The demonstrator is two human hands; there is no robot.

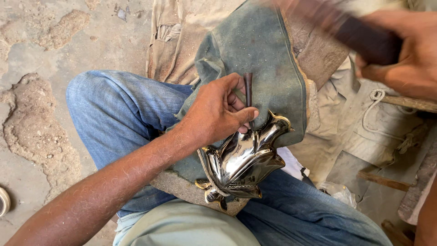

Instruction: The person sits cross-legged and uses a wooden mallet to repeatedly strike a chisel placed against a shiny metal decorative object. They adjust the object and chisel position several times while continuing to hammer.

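Observation:
My left hand pinches a thin dark metal punch upright, its tip on a shiny polished metal piece shaped like a lobed leaf. The piece rests on a grey-green cloth pad across my lap. My right hand, at the top right, grips a dark hammer handle raised above the punch; the handle is motion-blurred and the hammer head is out of view.
My blue-jeaned legs are folded on a rough concrete floor. Beige cloth with a white cord, wooden sticks and crumpled plastic lie to the right.

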